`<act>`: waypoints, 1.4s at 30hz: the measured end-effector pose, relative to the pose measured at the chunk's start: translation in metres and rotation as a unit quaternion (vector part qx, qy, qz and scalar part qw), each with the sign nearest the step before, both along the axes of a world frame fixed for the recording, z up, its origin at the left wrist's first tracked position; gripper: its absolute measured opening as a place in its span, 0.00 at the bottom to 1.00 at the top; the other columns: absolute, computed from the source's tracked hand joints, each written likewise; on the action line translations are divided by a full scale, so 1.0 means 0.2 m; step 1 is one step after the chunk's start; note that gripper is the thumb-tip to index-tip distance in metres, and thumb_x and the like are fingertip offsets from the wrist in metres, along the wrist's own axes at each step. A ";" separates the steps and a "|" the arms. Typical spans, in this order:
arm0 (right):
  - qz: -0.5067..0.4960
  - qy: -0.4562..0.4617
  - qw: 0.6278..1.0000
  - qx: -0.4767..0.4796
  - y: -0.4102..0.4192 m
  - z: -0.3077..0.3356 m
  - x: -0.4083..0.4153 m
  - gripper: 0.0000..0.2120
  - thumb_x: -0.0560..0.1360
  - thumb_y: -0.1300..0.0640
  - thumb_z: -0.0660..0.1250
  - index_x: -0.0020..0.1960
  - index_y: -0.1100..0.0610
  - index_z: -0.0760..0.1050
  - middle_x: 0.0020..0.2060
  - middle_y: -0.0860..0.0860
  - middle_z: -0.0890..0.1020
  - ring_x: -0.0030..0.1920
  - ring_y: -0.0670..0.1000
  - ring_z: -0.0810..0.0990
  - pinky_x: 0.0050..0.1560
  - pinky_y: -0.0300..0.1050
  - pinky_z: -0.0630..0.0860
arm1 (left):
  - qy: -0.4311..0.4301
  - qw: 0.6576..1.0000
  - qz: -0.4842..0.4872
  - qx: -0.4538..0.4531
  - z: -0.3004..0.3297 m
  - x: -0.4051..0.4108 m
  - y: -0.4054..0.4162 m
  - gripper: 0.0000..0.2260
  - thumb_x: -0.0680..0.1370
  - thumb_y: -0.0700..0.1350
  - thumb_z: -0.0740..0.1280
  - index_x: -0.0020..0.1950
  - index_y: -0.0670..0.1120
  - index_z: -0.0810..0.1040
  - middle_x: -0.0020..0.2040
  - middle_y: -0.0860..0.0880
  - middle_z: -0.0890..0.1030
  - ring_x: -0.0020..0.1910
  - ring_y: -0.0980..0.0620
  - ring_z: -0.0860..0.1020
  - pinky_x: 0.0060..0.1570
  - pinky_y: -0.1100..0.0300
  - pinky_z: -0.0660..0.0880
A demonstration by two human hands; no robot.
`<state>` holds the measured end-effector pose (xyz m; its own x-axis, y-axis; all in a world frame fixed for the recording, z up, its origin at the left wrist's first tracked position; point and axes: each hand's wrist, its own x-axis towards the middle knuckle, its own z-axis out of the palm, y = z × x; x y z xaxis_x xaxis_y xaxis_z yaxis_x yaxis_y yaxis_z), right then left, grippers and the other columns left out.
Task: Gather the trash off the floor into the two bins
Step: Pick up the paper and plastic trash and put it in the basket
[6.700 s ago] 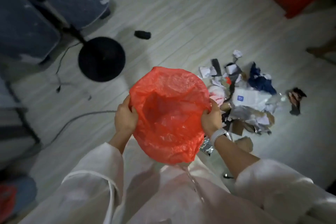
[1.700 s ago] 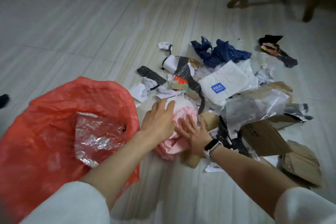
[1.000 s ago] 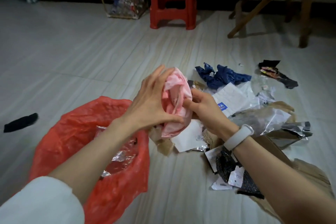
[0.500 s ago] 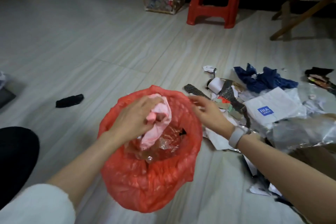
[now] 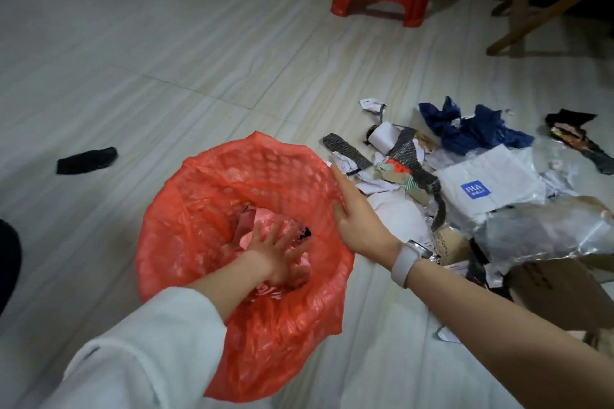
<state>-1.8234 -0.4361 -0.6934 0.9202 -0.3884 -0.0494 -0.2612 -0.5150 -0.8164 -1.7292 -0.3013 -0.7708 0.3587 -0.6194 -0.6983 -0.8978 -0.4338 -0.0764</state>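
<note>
Pressing trash down inside the red-lined bin

The left hand (image 5: 277,251) is deep in the red-lined bin (image 5: 206,209), fingers spread wide and flat on pink plastic (image 5: 265,221), likely packing it down to make room; the right hand (image 5: 357,219) lies with straight fingers against the bin's rim at 3 o'clock, seemingly steadying it, gripping nothing; the remaining trash pile (image 5: 478,189) lies on the floor at 3 o'clock, a stray black scrap (image 5: 87,161) at 10.
</note>
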 end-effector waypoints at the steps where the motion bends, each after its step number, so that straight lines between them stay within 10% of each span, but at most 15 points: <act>1: 0.003 0.003 1.000 -0.003 -0.01 0.00 0.00 0.27 0.79 0.64 0.52 0.75 0.56 0.49 0.74 0.52 0.58 0.74 0.49 0.55 0.66 0.31 0.50 | 0.016 1.000 0.017 -0.017 0.01 0.00 -0.02 0.26 0.79 0.63 0.45 0.74 0.60 0.41 0.76 0.51 0.37 0.75 0.42 0.36 0.69 0.35 0.37; 7: -0.054 0.016 0.997 -0.058 -0.01 0.03 0.02 0.26 0.76 0.65 0.55 0.73 0.55 0.57 0.67 0.58 0.72 0.64 0.59 0.72 0.59 0.45 0.69 | 0.052 0.962 0.101 -0.247 0.24 0.14 0.01 0.19 0.77 0.54 0.58 0.64 0.49 0.72 0.65 0.44 0.72 0.66 0.42 0.69 0.64 0.45 0.67; 10: -0.128 -0.004 0.991 -0.049 -0.04 0.04 0.02 0.25 0.74 0.68 0.54 0.71 0.57 0.61 0.60 0.60 0.77 0.57 0.63 0.76 0.49 0.46 0.70 | -0.024 0.940 0.111 -0.323 0.42 0.16 0.06 0.17 0.78 0.51 0.59 0.65 0.49 0.72 0.65 0.46 0.74 0.65 0.45 0.71 0.63 0.49 0.69; 20: -0.353 -0.097 0.922 0.123 -0.15 0.05 0.21 0.21 0.77 0.66 0.54 0.70 0.61 0.61 0.64 0.59 0.73 0.66 0.58 0.71 0.66 0.46 0.65 | -0.102 0.879 0.084 -0.458 0.51 0.07 0.12 0.24 0.74 0.58 0.51 0.61 0.49 0.76 0.61 0.49 0.78 0.64 0.47 0.72 0.65 0.49 0.61; 27: -0.264 -0.079 0.950 0.144 -0.13 -0.05 -0.01 0.22 0.81 0.54 0.52 0.73 0.56 0.56 0.63 0.54 0.71 0.64 0.53 0.71 0.65 0.48 0.67 | -0.183 0.785 0.035 -0.590 0.25 -0.07 0.28 0.17 0.72 0.45 0.62 0.60 0.44 0.73 0.59 0.41 0.75 0.59 0.45 0.70 0.55 0.51 0.69; 31: -0.080 0.166 0.983 -0.012 -0.01 -0.41 -0.30 0.23 0.76 0.56 0.58 0.69 0.63 0.63 0.64 0.62 0.72 0.64 0.61 0.71 0.64 0.48 0.65 | -0.047 0.910 0.094 -0.401 -0.07 -0.25 0.46 0.18 0.74 0.49 0.59 0.62 0.46 0.72 0.60 0.43 0.73 0.59 0.42 0.73 0.51 0.47 0.74; 35: 0.265 0.339 0.886 -0.175 0.21 -0.68 -0.55 0.30 0.78 0.53 0.58 0.75 0.53 0.49 0.75 0.57 0.54 0.74 0.59 0.56 0.72 0.52 0.59 | 0.034 0.960 0.242 -0.133 -0.30 -0.39 0.65 0.28 0.74 0.56 0.64 0.71 0.55 0.59 0.70 0.47 0.57 0.69 0.44 0.56 0.59 0.48 0.68; 42: 0.319 0.380 0.806 -0.322 0.42 -0.79 -0.61 0.44 0.73 0.43 0.65 0.74 0.45 0.35 0.74 0.58 0.33 0.73 0.66 0.37 0.68 0.64 0.55 | 0.048 0.901 0.334 -0.273 -0.40 -0.46 0.73 0.16 0.77 0.36 0.60 0.63 0.46 0.74 0.61 0.46 0.69 0.61 0.47 0.66 0.53 0.54 0.74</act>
<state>-1.9453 -0.3513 -0.8511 0.7421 -0.0171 -0.6700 -0.0736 -0.9957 -0.0561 -1.8217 -0.1554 -0.8509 0.7324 -0.5488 -0.4029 -0.4137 -0.8288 0.3767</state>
